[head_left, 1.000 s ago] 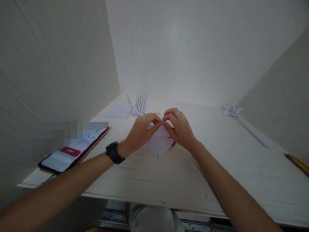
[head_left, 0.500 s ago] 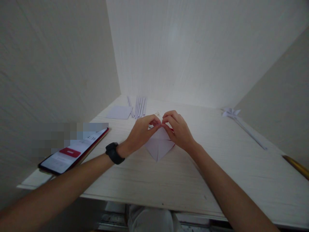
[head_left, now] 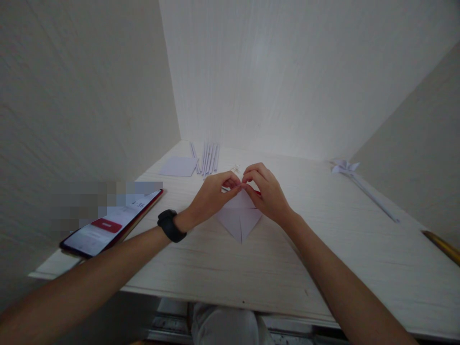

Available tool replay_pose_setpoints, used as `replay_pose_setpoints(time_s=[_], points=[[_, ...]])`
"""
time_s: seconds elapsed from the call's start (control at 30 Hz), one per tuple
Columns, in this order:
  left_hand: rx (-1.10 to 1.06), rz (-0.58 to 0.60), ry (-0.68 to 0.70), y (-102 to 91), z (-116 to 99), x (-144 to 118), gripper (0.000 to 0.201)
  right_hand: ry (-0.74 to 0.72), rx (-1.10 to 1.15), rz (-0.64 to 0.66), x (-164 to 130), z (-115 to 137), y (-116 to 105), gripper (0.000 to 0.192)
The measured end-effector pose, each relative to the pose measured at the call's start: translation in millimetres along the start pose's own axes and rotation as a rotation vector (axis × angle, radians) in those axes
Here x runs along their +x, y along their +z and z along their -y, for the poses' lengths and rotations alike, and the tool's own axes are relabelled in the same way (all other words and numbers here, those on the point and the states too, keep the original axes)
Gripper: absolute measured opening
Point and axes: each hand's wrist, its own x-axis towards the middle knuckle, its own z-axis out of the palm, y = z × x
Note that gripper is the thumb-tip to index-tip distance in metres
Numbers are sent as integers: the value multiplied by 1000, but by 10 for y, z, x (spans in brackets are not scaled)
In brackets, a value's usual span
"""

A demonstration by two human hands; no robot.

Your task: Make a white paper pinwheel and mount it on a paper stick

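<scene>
A folded white paper (head_left: 240, 220) lies on the pale wooden desk (head_left: 251, 268), its point toward me. My left hand (head_left: 212, 196), with a black watch on the wrist, pinches the paper's top edge with thumb and fingertips. My right hand (head_left: 268, 194) pinches the same top edge from the right, so the fingertips of both hands nearly meet. A bit of something red (head_left: 257, 193) shows under my right hand; what it is cannot be told.
A phone (head_left: 111, 223) with a lit screen lies at the desk's left edge. A flat paper sheet (head_left: 178, 166) and several rolled paper sticks (head_left: 208, 157) lie at the back. A paper flower on a stem (head_left: 347, 167) lies far right, a yellow pencil (head_left: 442, 247) near the right edge.
Both hands stay pinched on the paper's top edge. The paper's lower point has shifted slightly down and right.
</scene>
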Motion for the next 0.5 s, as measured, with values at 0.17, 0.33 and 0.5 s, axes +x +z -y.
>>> replay_pose_setpoints(time_s=[0.17, 0.33, 0.5], points=[[-33, 8, -16, 16, 9, -3, 12, -5, -15, -4, 1, 5, 19, 7], [-174, 45, -51, 15, 46, 3, 18, 33, 75, -45, 12, 9, 34, 9], [-228, 26, -112, -5, 70, 14, 15, 70, 155, -100, 34, 6, 25, 13]])
